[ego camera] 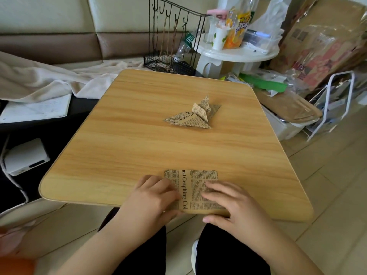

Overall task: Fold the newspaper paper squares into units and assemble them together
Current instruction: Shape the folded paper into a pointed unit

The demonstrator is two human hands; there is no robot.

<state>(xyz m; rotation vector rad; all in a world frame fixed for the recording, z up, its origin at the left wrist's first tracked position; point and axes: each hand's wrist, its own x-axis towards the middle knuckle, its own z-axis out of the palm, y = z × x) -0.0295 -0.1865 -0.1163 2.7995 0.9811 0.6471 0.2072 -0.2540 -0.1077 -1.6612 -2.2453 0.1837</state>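
Note:
A brown newspaper-print paper square (191, 181) lies flat at the near edge of the wooden table (139, 135). My left hand (153, 197) rests on its left side with fingers bent over the paper's left edge. My right hand (230, 203) lies on its right part with fingers spread flat, thumb at the near edge. Further back, near the table's middle, sit folded newspaper units (193, 115) joined in a pointed cluster, untouched.
A black wire rack (170, 42) and a white round side table (238, 52) with bottles and a cup stand beyond the far edge. A sofa with a towel is at the left, boxes and a white frame at the right. A white device (25, 155) lies left.

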